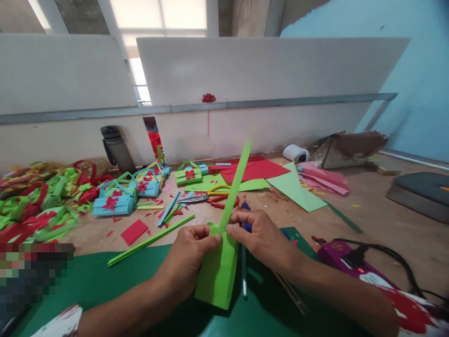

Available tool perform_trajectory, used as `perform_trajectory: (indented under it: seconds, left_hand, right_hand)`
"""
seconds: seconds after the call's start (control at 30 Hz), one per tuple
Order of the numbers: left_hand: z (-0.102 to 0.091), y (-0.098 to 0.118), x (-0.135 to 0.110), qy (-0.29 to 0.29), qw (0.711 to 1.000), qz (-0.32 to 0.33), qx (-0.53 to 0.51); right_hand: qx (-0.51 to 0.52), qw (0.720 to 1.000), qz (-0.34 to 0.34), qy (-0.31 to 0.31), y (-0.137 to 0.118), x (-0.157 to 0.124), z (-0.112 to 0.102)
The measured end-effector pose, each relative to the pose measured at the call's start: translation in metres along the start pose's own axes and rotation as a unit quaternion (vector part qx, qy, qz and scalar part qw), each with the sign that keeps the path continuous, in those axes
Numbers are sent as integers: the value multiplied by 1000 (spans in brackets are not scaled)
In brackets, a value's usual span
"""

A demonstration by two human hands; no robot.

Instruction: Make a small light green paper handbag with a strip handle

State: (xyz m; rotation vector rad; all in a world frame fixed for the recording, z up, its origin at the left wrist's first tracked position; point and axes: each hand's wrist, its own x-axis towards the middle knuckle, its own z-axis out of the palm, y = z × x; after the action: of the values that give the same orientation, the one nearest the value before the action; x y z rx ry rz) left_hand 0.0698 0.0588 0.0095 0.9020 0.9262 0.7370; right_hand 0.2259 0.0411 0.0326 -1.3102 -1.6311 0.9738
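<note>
My left hand pinches the upper left edge of a lime green folded paper piece, which tilts over the green mat. Between the thumb and fingers of my right hand is the lower end of a green paper strip, pressed against the top of that folded piece. The strip points up and away from me. Whether it is stuck on there, I cannot tell. Under my right hand, a blue tool is mostly hidden. Another folded green strip lies left of my left hand.
Scissors lie beyond my hands among paper scraps. Small paper bags with red flowers stand at left beside a heap of paper pieces. Red sheets are at the back. A purple corded device sits at right, near a metal rod.
</note>
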Motion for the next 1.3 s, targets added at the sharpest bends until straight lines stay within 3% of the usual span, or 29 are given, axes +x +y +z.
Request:
perform_trajectory:
  seconds: [0.5, 0.83, 1.03, 1.17, 1.3]
  left_hand:
    - [0, -4, 1, -11, 1000, 11, -26]
    - [1, -3, 0, 14, 1000, 9, -14]
    - [3, -1, -2, 14, 1000, 19, -14]
    - [4, 1, -3, 10, 1000, 19, -21]
    - [3, -1, -3, 21, 999, 22, -26]
  right_hand:
    - [-8, 999, -26, 29, -6, -4, 3]
    - [-86, 990, -98, 58, -5, -7, 4]
    - [-158, 967, -185, 68, -4, -9, 4]
    - [-210, 954, -199, 82, 0, -10, 5]
    - [-252, 925, -266, 102, 6, -9, 5]
